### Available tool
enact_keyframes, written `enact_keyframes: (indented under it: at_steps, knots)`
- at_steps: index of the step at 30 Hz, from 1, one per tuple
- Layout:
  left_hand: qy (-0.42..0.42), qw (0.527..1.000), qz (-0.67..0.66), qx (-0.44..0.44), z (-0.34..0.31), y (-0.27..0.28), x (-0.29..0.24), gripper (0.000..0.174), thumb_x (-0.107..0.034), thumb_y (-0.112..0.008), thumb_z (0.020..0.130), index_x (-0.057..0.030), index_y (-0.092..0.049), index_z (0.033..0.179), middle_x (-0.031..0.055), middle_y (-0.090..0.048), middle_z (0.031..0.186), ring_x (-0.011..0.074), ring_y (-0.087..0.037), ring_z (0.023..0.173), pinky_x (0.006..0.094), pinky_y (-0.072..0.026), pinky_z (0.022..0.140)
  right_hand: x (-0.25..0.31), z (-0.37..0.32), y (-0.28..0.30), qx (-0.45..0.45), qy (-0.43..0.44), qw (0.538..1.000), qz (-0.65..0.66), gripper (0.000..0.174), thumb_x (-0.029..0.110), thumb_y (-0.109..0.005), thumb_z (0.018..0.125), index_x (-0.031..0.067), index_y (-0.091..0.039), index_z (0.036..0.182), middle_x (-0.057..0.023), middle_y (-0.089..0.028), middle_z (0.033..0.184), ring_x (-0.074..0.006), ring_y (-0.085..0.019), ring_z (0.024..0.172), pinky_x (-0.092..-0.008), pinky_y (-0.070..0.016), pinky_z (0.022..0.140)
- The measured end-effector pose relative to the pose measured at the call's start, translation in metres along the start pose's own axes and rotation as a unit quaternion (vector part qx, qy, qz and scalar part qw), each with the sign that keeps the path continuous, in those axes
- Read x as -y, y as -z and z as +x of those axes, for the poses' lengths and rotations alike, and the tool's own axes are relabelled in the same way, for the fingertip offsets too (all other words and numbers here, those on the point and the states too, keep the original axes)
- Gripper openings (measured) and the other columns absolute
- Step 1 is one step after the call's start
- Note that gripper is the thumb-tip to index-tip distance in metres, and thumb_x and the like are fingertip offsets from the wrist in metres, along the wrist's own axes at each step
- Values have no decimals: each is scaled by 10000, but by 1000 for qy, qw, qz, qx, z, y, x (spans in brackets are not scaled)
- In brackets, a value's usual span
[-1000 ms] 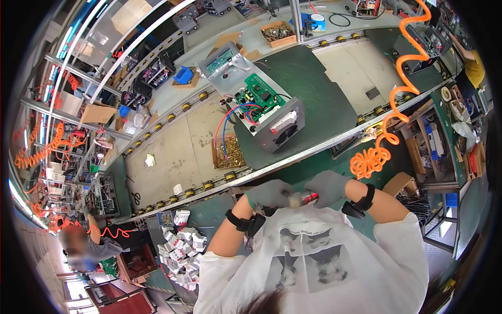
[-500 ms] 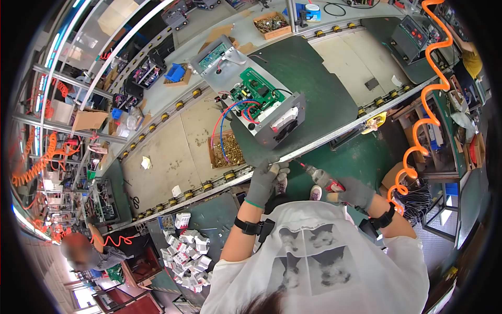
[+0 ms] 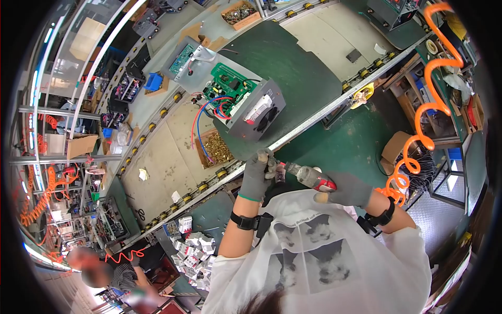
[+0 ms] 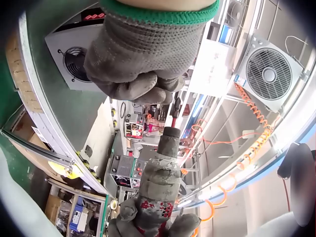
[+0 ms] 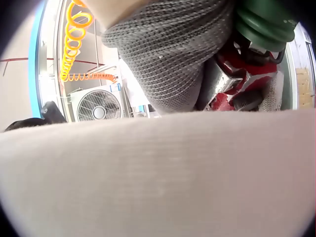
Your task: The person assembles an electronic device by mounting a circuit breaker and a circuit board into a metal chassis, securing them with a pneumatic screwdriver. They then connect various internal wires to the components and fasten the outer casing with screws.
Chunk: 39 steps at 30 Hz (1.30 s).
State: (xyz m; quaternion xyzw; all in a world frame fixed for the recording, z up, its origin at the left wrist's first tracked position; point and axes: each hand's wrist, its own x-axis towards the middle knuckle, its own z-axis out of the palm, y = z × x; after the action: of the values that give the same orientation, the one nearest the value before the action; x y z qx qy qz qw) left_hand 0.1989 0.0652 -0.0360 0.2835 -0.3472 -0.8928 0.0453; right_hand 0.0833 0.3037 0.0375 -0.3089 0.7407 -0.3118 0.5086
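A grey glove with a green cuff covers my left hand (image 3: 254, 177). Its fingers are curled in the left wrist view, and nothing shows between them. My gloved right hand (image 3: 351, 189) grips a worn red-and-grey power screwdriver (image 3: 308, 177) by its body. The tool points left in the head view, its tip right at the left hand's fingers. A thin red and dark bit (image 4: 175, 113) projects from the nose toward those fingers. Beyond the hands, an open metal chassis (image 3: 254, 115) with a green circuit board (image 3: 230, 83) and loose red and blue wires sits on a dark green board.
A box of brass-coloured hardware (image 3: 215, 149) lies beside the chassis. The conveyor's metal rail (image 3: 308, 128) runs just past the hands. White boxed parts (image 3: 193, 256) are heaped at lower left. An orange coiled hose (image 3: 423, 120) hangs at right. Another person (image 3: 123, 277) is at lower left.
From close together near the body, the hands moved apart, exposing the screwdriver in the right hand. Its tip has since come over to the left hand's fingers. The head view has shifted.
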Motion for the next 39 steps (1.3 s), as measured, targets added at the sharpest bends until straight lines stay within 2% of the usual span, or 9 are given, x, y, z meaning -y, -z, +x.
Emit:
enact_keyframes:
  at_steps: [18, 23, 25, 27, 29, 32, 33, 35, 39]
  knots:
    - [-65, 988, 138, 0, -12, -17, -12, 183, -182, -593, 920, -13, -592, 992, 2, -520, 735, 74, -416, 618, 218, -351, 571, -16, 11, -8, 29, -9, 999, 32, 609, 593, -633, 754, 18, -564, 942, -176, -614, 833, -323, -613, 833, -372, -471, 778]
    - [64, 997, 28, 17, -12, -17, -18, 300, -255, -630, 895, -48, -559, 1100, -7, -497, 774, 74, -397, 600, 213, -337, 565, -29, 21, -22, -13, 5, 999, 45, 605, 580, -633, 759, 8, -553, 941, -202, -627, 835, -366, -624, 842, -399, -477, 767]
    - [-24, 985, 160, -64, -14, -18, -35, 406, -280, -661, 865, -50, -535, 1175, -7, -477, 827, 91, -418, 660, 216, -349, 620, -35, 25, -22, -30, 14, 997, 69, 602, 579, -636, 756, 14, -555, 947, -226, -624, 860, -385, -620, 859, -411, -482, 770]
    - [-296, 754, 573, -122, -11, -36, -59, 525, -266, -690, 821, -32, -510, 1256, 0, -469, 945, 89, -422, 816, 218, -349, 715, -43, 31, -21, -48, 2, 995, 89, 540, 513, -652, 762, 10, -556, 933, -205, -621, 824, -367, -618, 832, -401, -470, 759]
    - [-357, 582, 711, -167, -4, -44, -94, 640, -128, -746, 719, -11, -470, 1284, 38, -477, 1104, 148, -446, 1043, 288, -371, 899, -55, 37, -22, -82, 2, 991, 104, 477, 450, -669, 770, 8, -555, 909, -188, -622, 793, -354, -618, 807, -398, -456, 744]
    - [-317, 437, 840, -49, 25, -57, -123, 673, -121, -751, 692, -6, -463, 1290, 78, -516, 1209, 164, -475, 1136, 304, -398, 941, -64, 43, -23, -185, 55, 971, 139, 519, 482, -682, 764, 2, -564, 922, -195, -632, 811, -352, -628, 815, -410, -463, 731]
    - [-311, 432, 846, -40, 37, -50, -130, 673, -121, -751, 692, -6, -463, 1290, 78, -516, 1209, 164, -475, 1136, 304, -398, 941, -68, 47, -27, -186, 62, 970, 144, 535, 501, -680, 759, 4, -571, 924, -193, -629, 824, -340, -625, 829, -408, -463, 742]
    - [-97, 636, 765, 24, 63, -27, -138, 725, -105, -766, 639, 10, -439, 1276, 117, -560, 1183, 202, -551, 1076, 334, -448, 910, -65, 60, -19, -40, -41, 985, 160, 554, 548, -672, 749, 25, -592, 914, -182, -617, 903, -305, -604, 868, -397, -456, 787]
    - [-20, 689, 722, 67, 87, -22, -148, 643, 4, -711, 644, 10, -478, 1243, 95, -595, 1149, 170, -597, 995, 304, -484, 860, -73, 83, -41, -67, 4, 980, 189, 556, 546, -662, 749, 48, -609, 991, -124, -626, 902, -257, -599, 886, -374, -460, 798]
